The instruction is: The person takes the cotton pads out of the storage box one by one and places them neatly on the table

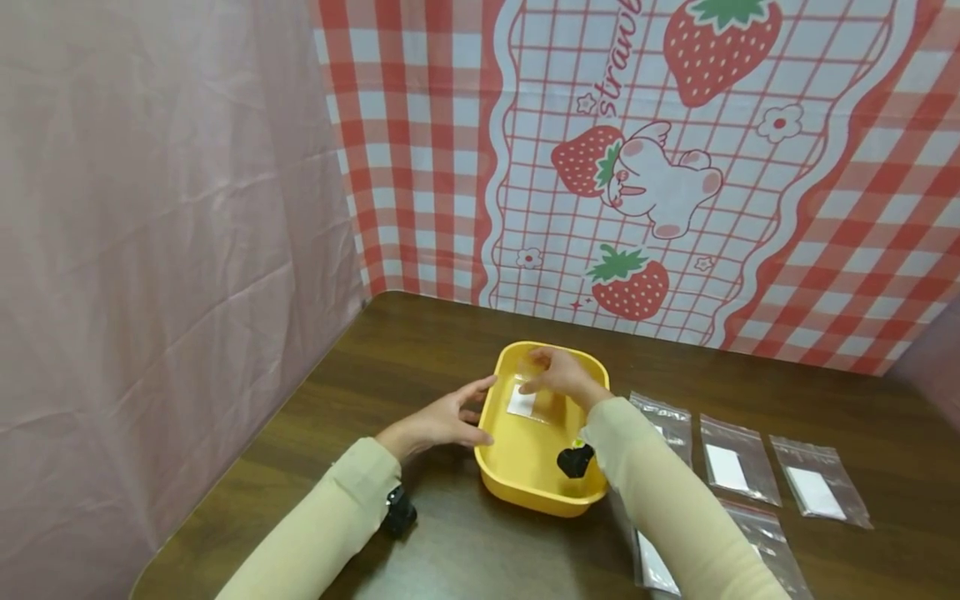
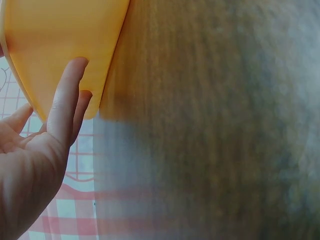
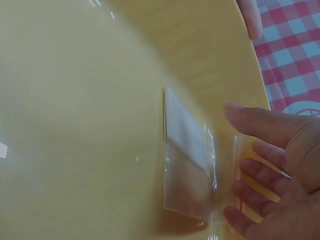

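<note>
A yellow plastic basin stands on the dark wooden table. Inside it, near the far end, lies a small clear zip bag with a folded white piece in it. My right hand reaches into the basin over that bag. In the right wrist view its thumb is apart from the loosely bent fingers, which are beside the bag's zip edge; whether they touch it is hard to tell. My left hand is at the basin's left side, with spread fingers against the outer wall.
Several clear zip bags with white pieces lie to the right, among them one bag beside another. My right forearm partly covers some of them. A red-checked strawberry cloth hangs behind the table, and a pink curtain hangs at left.
</note>
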Demonstrator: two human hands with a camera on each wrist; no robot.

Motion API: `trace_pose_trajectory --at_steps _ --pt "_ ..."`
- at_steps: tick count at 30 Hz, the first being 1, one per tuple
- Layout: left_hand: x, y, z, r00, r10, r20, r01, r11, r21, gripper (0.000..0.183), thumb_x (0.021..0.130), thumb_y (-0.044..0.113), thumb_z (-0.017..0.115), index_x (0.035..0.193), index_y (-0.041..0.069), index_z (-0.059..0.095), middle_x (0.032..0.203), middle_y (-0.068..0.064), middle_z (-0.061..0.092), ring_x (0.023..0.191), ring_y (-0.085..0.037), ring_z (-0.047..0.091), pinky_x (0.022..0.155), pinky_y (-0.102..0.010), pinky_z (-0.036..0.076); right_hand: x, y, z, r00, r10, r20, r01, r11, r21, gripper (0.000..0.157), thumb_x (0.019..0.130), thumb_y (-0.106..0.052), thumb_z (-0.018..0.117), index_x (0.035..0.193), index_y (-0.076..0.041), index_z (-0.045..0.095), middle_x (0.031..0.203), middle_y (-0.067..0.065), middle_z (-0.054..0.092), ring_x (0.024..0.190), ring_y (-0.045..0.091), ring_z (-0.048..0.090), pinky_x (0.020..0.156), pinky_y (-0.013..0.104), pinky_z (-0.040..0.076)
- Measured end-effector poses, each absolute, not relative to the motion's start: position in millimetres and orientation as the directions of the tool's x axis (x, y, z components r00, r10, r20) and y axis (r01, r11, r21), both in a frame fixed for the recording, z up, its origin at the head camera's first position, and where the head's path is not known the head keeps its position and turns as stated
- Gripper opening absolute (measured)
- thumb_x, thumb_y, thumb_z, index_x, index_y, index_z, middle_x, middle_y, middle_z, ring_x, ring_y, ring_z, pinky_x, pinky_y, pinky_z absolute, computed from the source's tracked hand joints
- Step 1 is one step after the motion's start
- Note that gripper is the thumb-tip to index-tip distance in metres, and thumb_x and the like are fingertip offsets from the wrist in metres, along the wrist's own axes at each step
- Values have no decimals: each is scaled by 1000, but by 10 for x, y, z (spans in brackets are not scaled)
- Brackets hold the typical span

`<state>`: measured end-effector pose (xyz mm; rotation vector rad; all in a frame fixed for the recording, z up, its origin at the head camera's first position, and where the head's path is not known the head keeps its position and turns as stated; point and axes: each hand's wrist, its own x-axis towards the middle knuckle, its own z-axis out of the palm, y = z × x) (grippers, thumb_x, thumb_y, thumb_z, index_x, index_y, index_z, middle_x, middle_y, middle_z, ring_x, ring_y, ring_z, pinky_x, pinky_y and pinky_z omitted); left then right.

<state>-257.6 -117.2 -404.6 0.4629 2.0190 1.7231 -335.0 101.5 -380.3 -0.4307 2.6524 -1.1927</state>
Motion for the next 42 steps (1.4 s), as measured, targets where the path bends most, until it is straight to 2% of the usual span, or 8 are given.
trace_pose_trajectory --at_steps 4,10,13,16,22,28,38,42 --pt "-2571 -1163 -4028 -851 509 -130 -42 181 983 90 76 -3 70 149 17 23 142 -20 25 114 -33 48 77 -36 52 -3348 1041 -3805 -898 -424 -121 -241 701 -671 67 68 -11 82 126 7 51 127 26 50 114 38 48 99 44 36" --pt "-2571 -1161 -4016 -845 521 -118 -35 168 985 90 76 -3 70 149 16 21 141 -21 24 113 -32 49 77 -36 52 -3322 1100 -3770 -803 -526 -280 -286 753 -593 77 67 -18 84 133 1 48 138 21 42 127 37 35 105 48 26" --pt "-2567 -1163 -4013 -846 520 -120 -38 166 985 91 75 -4 69 149 15 21 141 -21 23 112 -32 49 76 -37 52 -3307 1140 -3767 -738 -582 -341 -319 747 -583 82 67 -15 84 137 0 43 143 19 36 131 34 28 107 48 20" --pt "-2565 -1161 -4014 -847 517 -121 -40 165 986 91 75 -4 69 149 14 20 141 -21 24 112 -32 49 76 -36 52 -3295 1172 -3772 -706 -622 -339 -366 730 -577 81 67 -8 83 137 0 42 143 18 36 130 33 29 107 49 19" --pt "-2559 -1161 -4020 -848 514 -127 -41 175 984 90 75 -3 70 149 15 21 141 -21 23 113 -32 48 76 -36 52 -3284 1187 -3775 -697 -664 -270 -452 699 -554 64 66 0 80 125 2 54 120 14 55 100 26 49 91 38 41" --pt "-2558 -1164 -4015 -852 504 -141 -50 191 980 90 76 -1 70 149 20 23 142 -19 23 115 -32 47 76 -36 52 -3263 1181 -3767 -747 -612 -261 -423 740 -524 60 65 -1 80 122 -3 59 112 10 58 87 21 51 78 33 45" --pt "-2560 -1157 -4032 -855 499 -140 -45 197 979 89 75 0 71 149 19 24 141 -19 25 115 -32 47 77 -37 52 -3252 1170 -3780 -789 -603 -116 -486 728 -484 54 62 2 76 115 -1 64 110 13 62 88 24 52 81 37 46" --pt "-2567 -1162 -4036 -854 501 -140 -45 196 980 90 75 0 71 149 20 23 141 -19 25 116 -33 46 78 -37 52 -3257 1167 -3755 -828 -551 -104 -427 739 -522 54 67 1 75 119 -2 62 118 14 60 102 30 54 89 42 45"
